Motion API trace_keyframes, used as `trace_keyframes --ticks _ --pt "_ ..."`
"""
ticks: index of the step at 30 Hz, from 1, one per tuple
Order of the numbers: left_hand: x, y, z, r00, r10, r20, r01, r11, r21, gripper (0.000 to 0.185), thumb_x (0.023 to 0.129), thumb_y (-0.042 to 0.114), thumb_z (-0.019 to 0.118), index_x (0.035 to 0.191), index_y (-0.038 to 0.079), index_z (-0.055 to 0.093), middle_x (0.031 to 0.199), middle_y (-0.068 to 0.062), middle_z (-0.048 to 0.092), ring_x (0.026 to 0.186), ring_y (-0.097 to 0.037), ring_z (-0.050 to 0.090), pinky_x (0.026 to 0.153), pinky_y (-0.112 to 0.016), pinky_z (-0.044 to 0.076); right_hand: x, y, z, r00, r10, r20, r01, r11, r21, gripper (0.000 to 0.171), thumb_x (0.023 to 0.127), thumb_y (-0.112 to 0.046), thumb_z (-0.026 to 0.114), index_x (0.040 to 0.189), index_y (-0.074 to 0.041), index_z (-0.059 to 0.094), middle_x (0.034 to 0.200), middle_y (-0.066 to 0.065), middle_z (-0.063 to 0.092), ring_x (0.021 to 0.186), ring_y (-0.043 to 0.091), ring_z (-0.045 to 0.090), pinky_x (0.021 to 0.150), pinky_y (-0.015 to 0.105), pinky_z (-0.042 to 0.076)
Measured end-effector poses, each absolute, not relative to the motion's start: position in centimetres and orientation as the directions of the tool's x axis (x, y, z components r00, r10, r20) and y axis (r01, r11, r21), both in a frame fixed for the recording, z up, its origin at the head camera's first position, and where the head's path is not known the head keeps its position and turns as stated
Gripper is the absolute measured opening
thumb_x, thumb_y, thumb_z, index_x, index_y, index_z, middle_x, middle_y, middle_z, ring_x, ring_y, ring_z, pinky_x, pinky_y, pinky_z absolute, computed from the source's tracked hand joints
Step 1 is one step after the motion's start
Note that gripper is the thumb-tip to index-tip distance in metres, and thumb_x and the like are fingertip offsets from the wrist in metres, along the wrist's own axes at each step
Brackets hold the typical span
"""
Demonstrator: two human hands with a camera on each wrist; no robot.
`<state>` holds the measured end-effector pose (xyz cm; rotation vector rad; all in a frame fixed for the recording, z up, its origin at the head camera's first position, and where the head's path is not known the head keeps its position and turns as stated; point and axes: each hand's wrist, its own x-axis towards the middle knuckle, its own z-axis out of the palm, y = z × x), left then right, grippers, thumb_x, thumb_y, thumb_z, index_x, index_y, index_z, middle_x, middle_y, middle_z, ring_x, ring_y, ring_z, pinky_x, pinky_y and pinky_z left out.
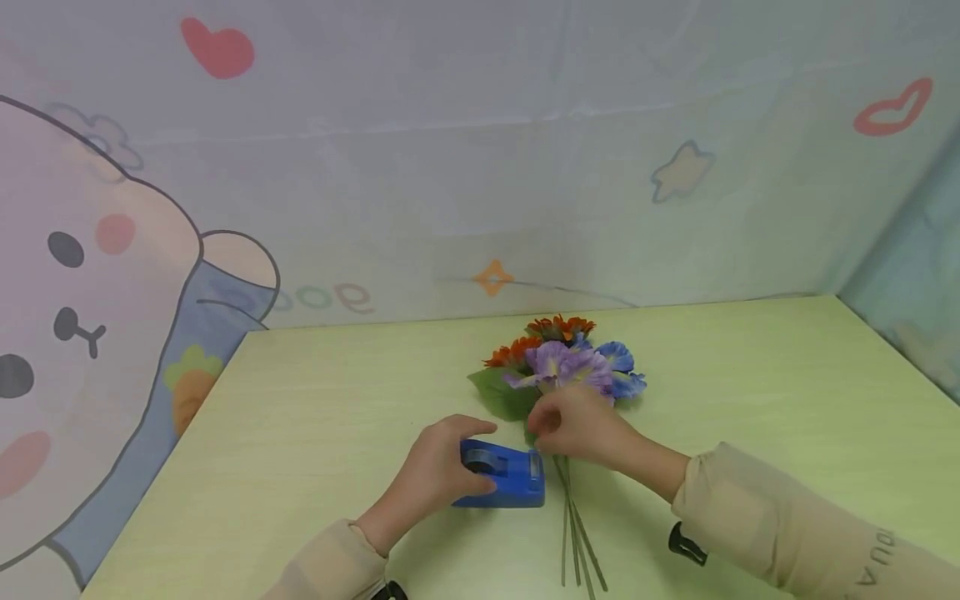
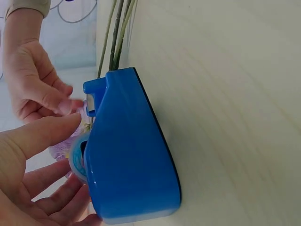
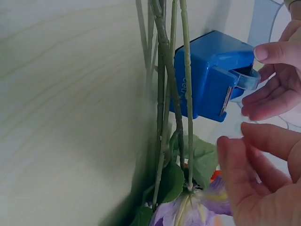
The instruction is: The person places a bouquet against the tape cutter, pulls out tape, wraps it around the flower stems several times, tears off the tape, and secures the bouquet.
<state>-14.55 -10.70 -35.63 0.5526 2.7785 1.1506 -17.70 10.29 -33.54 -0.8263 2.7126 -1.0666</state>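
Observation:
A blue tape dispenser (image 1: 504, 479) sits on the pale green table (image 1: 315, 417). My left hand (image 1: 471, 450) grips its rear, thumb over the top and fingers curled beside the tape roll (image 2: 76, 157). A bunch of artificial flowers (image 1: 564, 362), purple, blue and orange, lies just right of the dispenser, its green stems (image 1: 573, 533) pointing toward me. Above the stems, my right hand (image 1: 542, 425) has thumb and forefinger pinched together at the dispenser's cutter (image 2: 92, 98), apparently on the clear tape end. In the right wrist view the stems (image 3: 170, 94) run beside the dispenser (image 3: 204, 75).
A printed cloth backdrop (image 1: 480, 167) hangs behind the table, and a bear-patterned cloth (image 1: 90, 333) hangs along its left side. The table's left edge (image 1: 172, 467) runs diagonally near my left arm. Bare tabletop lies to the far right (image 1: 787, 400).

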Motion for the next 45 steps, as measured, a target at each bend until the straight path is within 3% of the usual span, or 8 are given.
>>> trace_keyframes --ticks 4,8,15,22,26,33,45 --pt "-14.6 -10.7 -35.8 -0.931 0.359 0.064 0.302 0.660 0.688 0.055 0.065 0.006 0.084 0.116 0.001 0.063 0.119 -0.012 0.060 0.113 -0.029 0.053 0.091 -0.043 0.045 -17.9 9.7 -33.9 -0.791 -0.591 0.156 -0.535 0.546 -0.645 0.011 0.074 0.003 0.071 0.085 -0.002 0.071 0.079 0.004 0.068 0.071 0.010 0.059 0.065 0.023 0.050" --pt "-14.6 -10.9 -35.9 -0.932 0.358 0.058 0.300 0.670 0.679 0.054 0.064 0.006 0.084 0.113 0.000 0.064 0.117 -0.012 0.060 0.111 -0.029 0.054 0.091 -0.043 0.045 -17.9 9.3 -34.2 -0.768 -0.624 0.141 -0.542 0.518 -0.662 0.011 0.076 0.002 0.071 0.087 -0.001 0.072 0.082 0.007 0.069 0.073 0.011 0.062 0.066 0.022 0.051" --pt "-14.9 -10.8 -36.2 -0.925 0.376 0.054 0.325 0.712 0.622 0.057 0.062 0.009 0.086 0.113 0.000 0.064 0.116 -0.012 0.060 0.109 -0.028 0.055 0.090 -0.042 0.045 -18.1 8.6 -34.5 -0.741 -0.662 0.114 -0.557 0.511 -0.655 0.012 0.074 -0.001 0.075 0.085 -0.001 0.073 0.079 0.003 0.069 0.070 0.007 0.063 0.064 0.020 0.051" --pt "-15.2 -10.8 -35.8 -0.914 0.405 0.039 0.363 0.769 0.526 0.059 0.059 0.016 0.088 0.111 -0.002 0.065 0.109 -0.013 0.063 0.102 -0.027 0.058 0.086 -0.039 0.047 -18.1 7.5 -34.4 -0.687 -0.721 0.091 -0.632 0.531 -0.565 0.007 0.073 -0.007 0.077 0.079 -0.005 0.074 0.071 -0.002 0.068 0.065 0.005 0.061 0.060 0.019 0.049" --pt "-15.5 -10.7 -35.6 -0.901 0.432 0.038 0.397 0.787 0.471 0.056 0.059 0.019 0.089 0.106 -0.001 0.067 0.101 -0.010 0.065 0.096 -0.025 0.060 0.083 -0.037 0.048 -17.8 6.8 -34.0 -0.702 -0.711 0.050 -0.622 0.577 -0.529 0.006 0.071 -0.005 0.077 0.070 -0.007 0.072 0.061 -0.006 0.063 0.056 0.003 0.053 0.055 0.019 0.046" --pt "-15.8 -10.5 -35.5 -0.878 0.477 0.037 0.445 0.786 0.429 0.050 0.059 0.020 0.089 0.101 0.001 0.070 0.093 -0.006 0.065 0.088 -0.020 0.059 0.079 -0.032 0.047 -17.4 6.1 -33.5 -0.717 -0.696 0.042 -0.625 0.615 -0.481 0.025 0.066 0.000 0.077 0.052 -0.009 0.059 0.046 -0.012 0.040 0.047 0.005 0.031 0.046 0.019 0.029" --pt "-15.8 -10.3 -35.2 -0.867 0.496 0.057 0.476 0.788 0.391 0.041 0.055 0.019 0.090 0.090 0.007 0.072 0.078 0.001 0.059 0.074 -0.015 0.054 0.068 -0.028 0.045 -17.4 5.1 -33.1 -0.768 -0.641 0.001 -0.568 0.680 -0.464 0.025 0.062 0.005 0.073 0.049 -0.009 0.057 0.044 -0.009 0.044 0.044 0.006 0.037 0.042 0.019 0.031"
